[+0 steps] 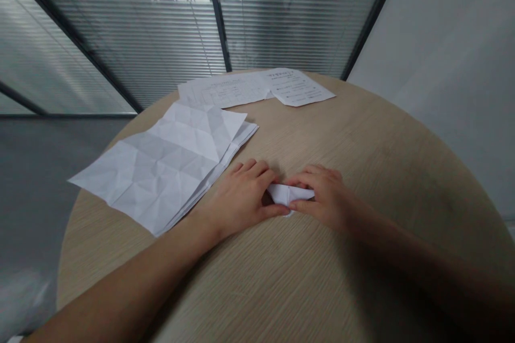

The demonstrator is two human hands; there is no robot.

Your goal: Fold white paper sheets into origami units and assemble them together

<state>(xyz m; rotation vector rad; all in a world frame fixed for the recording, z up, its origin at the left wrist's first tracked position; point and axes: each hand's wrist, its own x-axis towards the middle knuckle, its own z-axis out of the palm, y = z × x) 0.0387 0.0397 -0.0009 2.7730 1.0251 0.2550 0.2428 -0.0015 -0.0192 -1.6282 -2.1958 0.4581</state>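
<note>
Pinched between both hands, left hand (241, 193) and right hand (324, 197), a small folded paper (290, 193) lies on the round wooden table (362, 144); creased sheets (169, 163) rest nearby, blinds (161, 21) behind.

Single head-worn view, facing forward and down over the round table (382, 144), close above it, glass wall (161, 21) beyond

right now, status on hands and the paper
Left hand and right hand both pinch the folded paper on the table. Creased sheets lie to its left.

Left hand (241, 195), right hand (324, 198) pinch folded paper (290, 193) (small, white) on table (362, 144).
</note>
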